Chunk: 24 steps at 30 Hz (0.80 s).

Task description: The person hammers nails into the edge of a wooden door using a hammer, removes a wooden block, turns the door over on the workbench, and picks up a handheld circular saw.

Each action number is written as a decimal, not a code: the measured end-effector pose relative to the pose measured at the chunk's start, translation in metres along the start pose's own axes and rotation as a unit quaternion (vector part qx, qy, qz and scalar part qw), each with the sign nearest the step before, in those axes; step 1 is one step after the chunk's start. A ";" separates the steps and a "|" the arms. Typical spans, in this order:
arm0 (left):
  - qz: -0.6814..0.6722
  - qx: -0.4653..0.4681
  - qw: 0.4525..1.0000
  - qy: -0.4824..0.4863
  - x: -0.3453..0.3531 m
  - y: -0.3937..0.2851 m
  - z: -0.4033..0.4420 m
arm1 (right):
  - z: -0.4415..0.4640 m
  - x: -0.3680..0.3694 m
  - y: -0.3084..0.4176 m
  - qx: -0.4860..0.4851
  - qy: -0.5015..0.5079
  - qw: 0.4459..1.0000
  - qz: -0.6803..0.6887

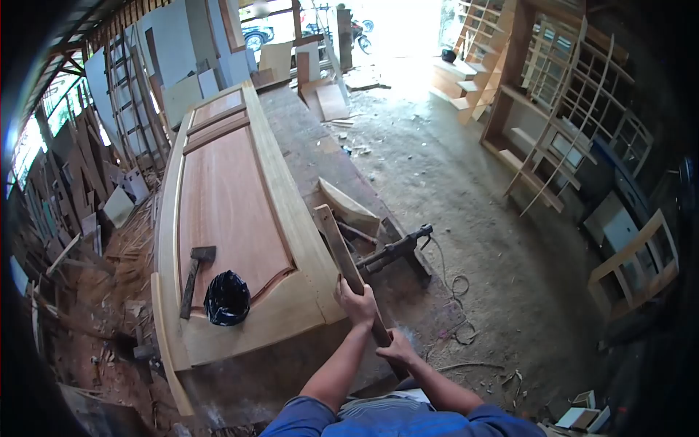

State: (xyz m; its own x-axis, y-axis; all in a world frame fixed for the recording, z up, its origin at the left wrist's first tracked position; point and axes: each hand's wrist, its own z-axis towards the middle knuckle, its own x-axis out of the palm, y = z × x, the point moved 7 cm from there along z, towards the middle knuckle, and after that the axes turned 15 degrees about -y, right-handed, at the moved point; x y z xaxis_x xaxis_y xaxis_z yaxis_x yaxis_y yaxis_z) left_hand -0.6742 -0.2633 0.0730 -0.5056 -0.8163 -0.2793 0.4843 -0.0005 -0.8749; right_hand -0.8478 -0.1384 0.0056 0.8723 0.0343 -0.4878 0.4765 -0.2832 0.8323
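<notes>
A long, narrow brown wooden board [338, 244] slants across the right edge of the workbench toward my body. My left hand [357, 302] is closed around its middle, and nearer my body my right hand [398, 347] grips its lower part. To the left lies a large panelled wooden door [226, 197] with a pale frame and reddish panels. On the door rest a hammer [192, 280] with a dark head and a bulging black plastic bag [227, 298]. Beyond my hands, a dark elongated tool [397, 251] sits at the bench's edge, close to the board.
A wooden trough-like piece [346, 205] stands on the workbench [298, 131]. Cable loops [459, 288] hang on the right above the concrete floor [437, 175]. Wooden frames [633, 262] lean at the right. Offcuts and shavings [120, 291] cover the ground at left.
</notes>
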 end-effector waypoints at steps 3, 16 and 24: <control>-0.124 0.022 0.990 0.057 -0.043 -0.049 -0.007 | -0.040 -0.019 0.004 0.003 -0.033 0.998 0.049; 0.147 0.271 0.932 0.189 -0.072 0.075 0.073 | 0.226 -0.052 0.173 -0.127 -0.263 0.949 -0.120; 0.142 0.264 0.934 0.193 -0.066 0.080 0.075 | 0.436 0.053 0.250 -0.282 -0.253 0.924 -0.056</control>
State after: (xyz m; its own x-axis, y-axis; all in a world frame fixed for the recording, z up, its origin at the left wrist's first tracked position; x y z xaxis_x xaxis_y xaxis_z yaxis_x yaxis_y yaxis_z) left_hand -0.5483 -0.2526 0.0513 -0.4732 -0.5584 -0.6814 0.8715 -0.1838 -0.4546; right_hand -0.7301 -0.6254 0.0729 0.7188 -0.4593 -0.5220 0.6670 0.2436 0.7041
